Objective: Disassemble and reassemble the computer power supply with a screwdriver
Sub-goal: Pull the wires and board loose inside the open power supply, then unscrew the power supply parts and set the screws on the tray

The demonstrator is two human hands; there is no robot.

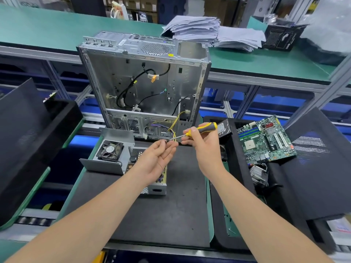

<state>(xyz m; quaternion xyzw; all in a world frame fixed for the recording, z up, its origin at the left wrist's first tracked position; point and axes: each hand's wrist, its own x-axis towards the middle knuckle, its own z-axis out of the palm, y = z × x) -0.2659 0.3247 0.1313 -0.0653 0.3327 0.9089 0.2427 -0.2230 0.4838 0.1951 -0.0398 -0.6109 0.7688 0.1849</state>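
The opened power supply (152, 188) lies on the black mat (171, 215), its circuit board partly hidden under my left forearm. Its metal cover with the black fan (110, 150) stands just left of it. My right hand (203, 147) grips a yellow-and-grey screwdriver (205, 128), shaft pointing left. My left hand (157, 158) is palm up above the power supply, its fingertips pinched at the screwdriver tip (169, 140) on what looks like a small screw; too small to be sure.
An empty silver PC case (144, 82) with loose cables stands upright behind the mat. A green motherboard (266, 139), a hard drive (224, 128) and a heatsink (258, 173) lie on black foam at right. Black foam trays flank both sides. Paper stacks (209, 31) sit on the far bench.
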